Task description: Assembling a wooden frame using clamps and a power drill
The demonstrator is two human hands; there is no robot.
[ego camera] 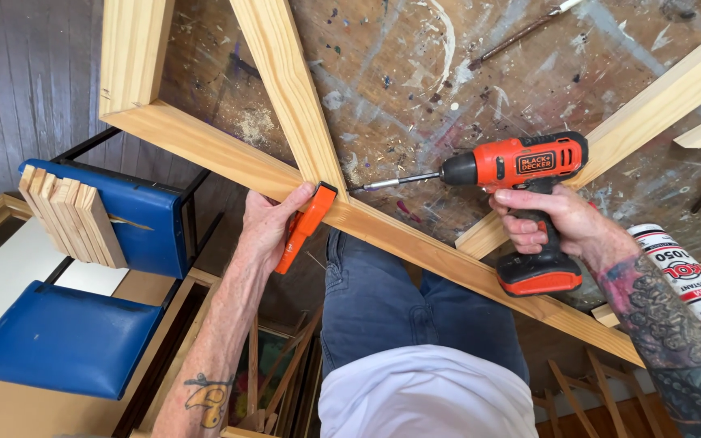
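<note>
The orange cordless drill (529,182) sits in the right hand (557,219), fingers wrapped tight round its black handle, the battery pack below the fist. Its long steel bit (395,182) points left, the tip just at the joint where the slanting brace (285,81) meets the long rail of the pale wood frame (415,239). The left hand (269,223) closes its grip on the orange clamp (303,227), pinching that joint from the near edge. The wood is smooth, light pine, square-cut. The frame lies on a paint-spattered brown worktop (415,89), dusted with sawdust. Left, a stack of short wood blocks (70,215) rests on a blue padded chair (115,268). A white tube (687,284) lies beside the right forearm.
</note>
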